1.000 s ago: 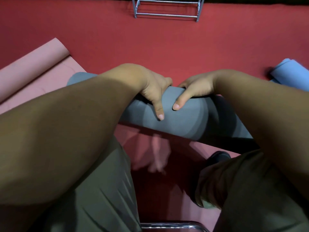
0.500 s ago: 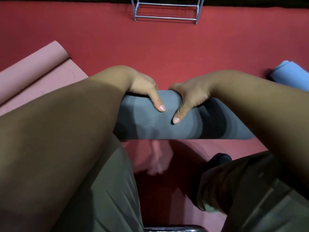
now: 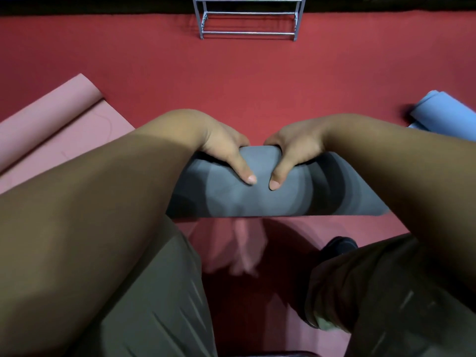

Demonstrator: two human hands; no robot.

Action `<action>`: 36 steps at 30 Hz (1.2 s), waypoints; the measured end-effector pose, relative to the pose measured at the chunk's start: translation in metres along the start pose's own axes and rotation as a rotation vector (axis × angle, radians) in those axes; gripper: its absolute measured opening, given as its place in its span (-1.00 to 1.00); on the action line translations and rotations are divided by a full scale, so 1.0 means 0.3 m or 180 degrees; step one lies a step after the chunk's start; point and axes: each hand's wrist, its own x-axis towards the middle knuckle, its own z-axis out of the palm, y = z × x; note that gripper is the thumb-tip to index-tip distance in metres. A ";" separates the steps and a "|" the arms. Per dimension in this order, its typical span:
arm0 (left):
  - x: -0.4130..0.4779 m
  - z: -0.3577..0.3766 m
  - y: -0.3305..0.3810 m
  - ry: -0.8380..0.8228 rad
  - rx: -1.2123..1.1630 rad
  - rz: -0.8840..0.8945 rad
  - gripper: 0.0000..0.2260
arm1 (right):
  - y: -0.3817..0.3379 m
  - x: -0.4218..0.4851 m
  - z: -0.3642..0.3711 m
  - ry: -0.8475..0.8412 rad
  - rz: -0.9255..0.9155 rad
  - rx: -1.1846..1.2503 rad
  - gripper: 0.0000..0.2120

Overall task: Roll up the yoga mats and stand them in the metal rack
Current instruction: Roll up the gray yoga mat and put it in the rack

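Centrally, two thumbs are laid on the near face of the grey mat (image 3: 231, 199), their tips close together but not touching. The remaining fingers are curled over the roll's far edge and are mostly hidden behind it. The roll is thus gripped by the left hand (image 3: 221, 148) and the right hand (image 3: 296, 148), set side by side at its middle.

The grey mat is seen rolled into a thick tube lying crosswise in the middle of the frame, and both its ends are covered by the forearms. Whether it rests on the floor or is held off it cannot be told. Below its lower edge a pink surface is shown, partly in shadow.

In the lower half of the frame olive trousers (image 3: 154, 305) are seen, with a dark shoe (image 3: 340, 244) at the lower right.

At the left edge a pink mat (image 3: 51, 119) is found, partly rolled, with its roll toward the upper left and its flat part running under the left forearm. At the right edge a blue mat (image 3: 443, 112) is seen rolled up, cut off by the frame. All is set on a red floor (image 3: 231, 73).

At the top centre the rack (image 3: 248, 33) is placed upright on the floor's far edge, well apart from the grey mat, and no mat is seen in the part of it that shows.
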 end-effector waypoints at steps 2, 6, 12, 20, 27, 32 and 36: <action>0.008 0.010 0.015 0.0142 0.0376 0.0008 -0.09 | 0.021 -0.010 -0.003 -0.0051 0.0076 0.0252 -0.38; 0.030 0.026 0.033 0.0413 0.0784 0.0065 -0.05 | 0.036 -0.017 0.003 -0.0161 0.0185 0.0617 -0.47; 0.019 0.008 0.008 0.0569 0.0653 0.0113 -0.23 | 0.027 0.005 0.010 -0.0221 0.0188 0.0792 -0.46; 0.005 -0.010 -0.072 0.0099 -0.0139 -0.0036 -0.33 | -0.043 0.022 0.025 -0.0204 -0.0035 0.0080 0.00; -0.010 -0.007 -0.066 -0.0203 -0.0383 -0.0190 -0.40 | -0.061 0.017 0.045 -0.0059 -0.0182 -0.0143 -0.23; 0.002 0.003 -0.047 -0.0299 -0.0404 -0.0143 -0.39 | -0.037 0.021 0.035 -0.0036 -0.0086 -0.0095 -0.25; 0.020 0.009 -0.006 -0.0004 0.0112 0.0047 -0.20 | 0.008 0.016 0.030 -0.0176 -0.0028 0.0216 -0.36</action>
